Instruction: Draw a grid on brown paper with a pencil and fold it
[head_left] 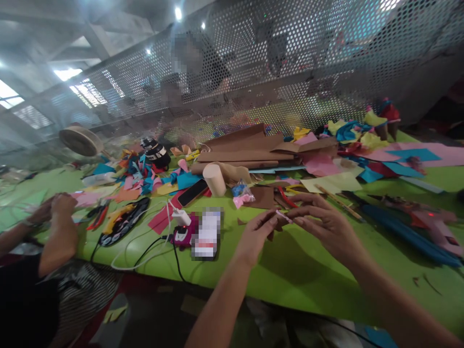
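My left hand (pixel 255 236) pinches a small piece of brown paper (pixel 280 225) between thumb and fingers, above the green table. Along the top of that piece lies a narrow pale pink strip (pixel 283 216). My right hand (pixel 322 223) closes thumb and index finger on the strip's right end, with its other fingers stretched out. Just beyond the fingers is a pair of scissors with red handles (pixel 285 197), partly covered. To the left of it sits a pink paper piece (pixel 242 200) beside crumpled clear plastic.
A pink glue gun (pixel 431 222) with its light on rests beside a long blue object (pixel 406 233) at right. A phone (pixel 207 234), a purple socket block (pixel 185 236) and cables lie left. Coloured paper and brown sheets (pixel 242 150) line the back. A co-worker's arms (pixel 60 227) are at far left.
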A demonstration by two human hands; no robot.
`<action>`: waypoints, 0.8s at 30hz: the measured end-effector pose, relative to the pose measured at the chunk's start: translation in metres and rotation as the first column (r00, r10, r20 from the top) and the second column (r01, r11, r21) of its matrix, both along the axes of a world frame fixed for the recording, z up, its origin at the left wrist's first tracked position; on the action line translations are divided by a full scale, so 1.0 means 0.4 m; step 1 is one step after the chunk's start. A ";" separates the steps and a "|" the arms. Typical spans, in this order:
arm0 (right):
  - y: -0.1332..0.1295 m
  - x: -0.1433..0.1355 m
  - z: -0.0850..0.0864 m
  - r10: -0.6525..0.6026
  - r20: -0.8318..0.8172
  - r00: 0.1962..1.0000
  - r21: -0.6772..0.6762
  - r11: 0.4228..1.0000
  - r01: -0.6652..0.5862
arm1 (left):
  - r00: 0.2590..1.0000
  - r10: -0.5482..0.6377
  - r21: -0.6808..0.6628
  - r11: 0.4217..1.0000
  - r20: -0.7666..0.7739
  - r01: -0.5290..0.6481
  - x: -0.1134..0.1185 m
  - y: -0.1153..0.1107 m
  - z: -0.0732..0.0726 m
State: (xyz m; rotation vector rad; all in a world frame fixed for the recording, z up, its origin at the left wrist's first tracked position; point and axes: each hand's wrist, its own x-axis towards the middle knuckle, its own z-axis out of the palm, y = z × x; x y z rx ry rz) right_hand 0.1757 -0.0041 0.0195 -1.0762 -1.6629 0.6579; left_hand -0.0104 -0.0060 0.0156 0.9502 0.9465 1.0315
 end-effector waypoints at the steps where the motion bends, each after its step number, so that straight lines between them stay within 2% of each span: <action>1: 0.000 0.000 0.003 0.001 -0.006 1.000 -0.008 1.000 -0.001 | 1.000 0.001 0.003 1.000 -0.003 -0.001 0.001 0.000 0.001; 8: 0.001 -0.008 -0.002 -0.038 0.061 0.997 0.026 0.999 0.037 | 0.994 -0.026 0.047 0.998 -0.104 0.031 0.003 -0.006 -0.006; 14: -0.003 -0.001 0.007 0.003 0.031 1.000 -0.029 1.000 -0.002 | 1.000 -0.029 -0.021 0.999 -0.013 0.029 0.008 -0.005 -0.015; 18: -0.006 -0.003 0.009 0.000 0.072 0.997 0.006 1.000 -0.001 | 0.999 -0.031 -0.089 0.995 0.045 0.035 0.011 -0.006 -0.008; 24: -0.002 -0.003 0.000 -0.025 0.104 0.994 0.033 0.999 0.022 | 0.996 -0.047 -0.122 0.991 0.073 0.056 0.014 -0.009 -0.004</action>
